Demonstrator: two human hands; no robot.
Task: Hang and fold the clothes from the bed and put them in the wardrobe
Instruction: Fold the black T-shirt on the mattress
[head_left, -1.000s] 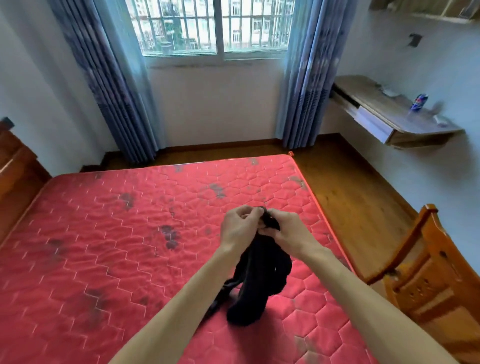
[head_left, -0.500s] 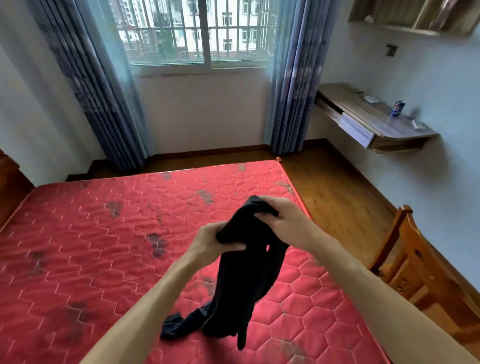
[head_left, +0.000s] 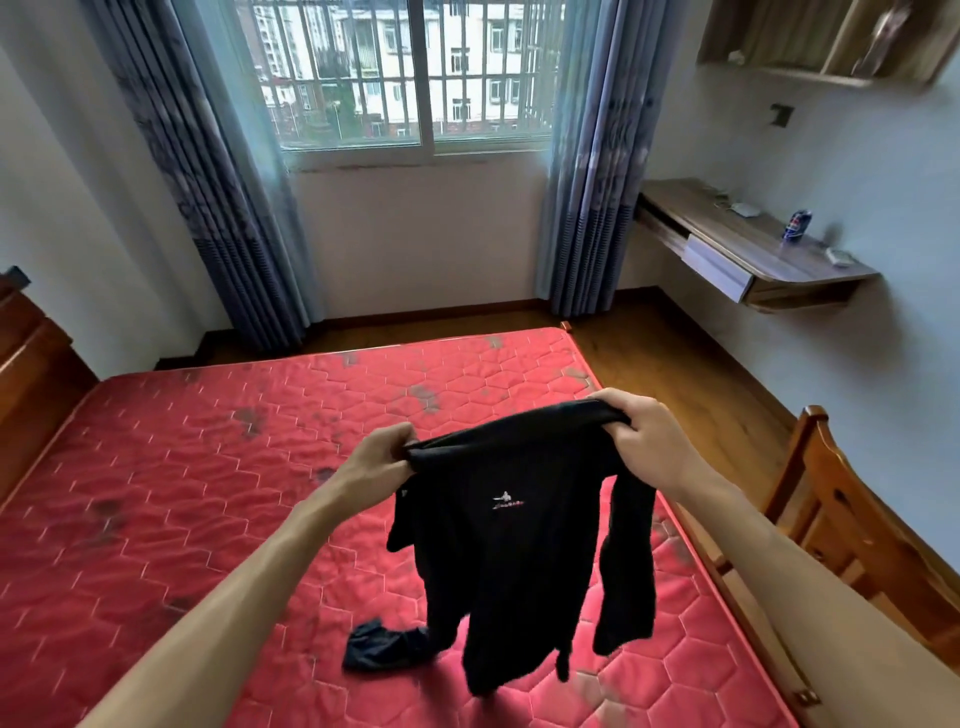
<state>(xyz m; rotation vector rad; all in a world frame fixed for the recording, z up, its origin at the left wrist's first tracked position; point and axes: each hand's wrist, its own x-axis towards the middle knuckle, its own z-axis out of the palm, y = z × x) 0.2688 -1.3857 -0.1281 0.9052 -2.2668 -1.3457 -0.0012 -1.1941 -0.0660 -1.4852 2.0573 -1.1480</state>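
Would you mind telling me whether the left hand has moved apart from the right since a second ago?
Yes. The left hand has moved leftward across the mattress, spreading the shirt.

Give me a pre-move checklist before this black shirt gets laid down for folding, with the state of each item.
1. Both hands hold the shirt: ok. The left hand pinches one end of the top edge, the right hand grips the other.
2. Top edge spread out: ok, stretched between the hands.
3. Shirt hangs free: not ok. Its lower end trails on the mattress.
4. Sleeves sorted: not ok. One hangs twisted on the right side.
5. Landing space on the mattress: ok, bare red surface to the left.
6. Hanger or wardrobe within reach: cannot tell, neither is in view.
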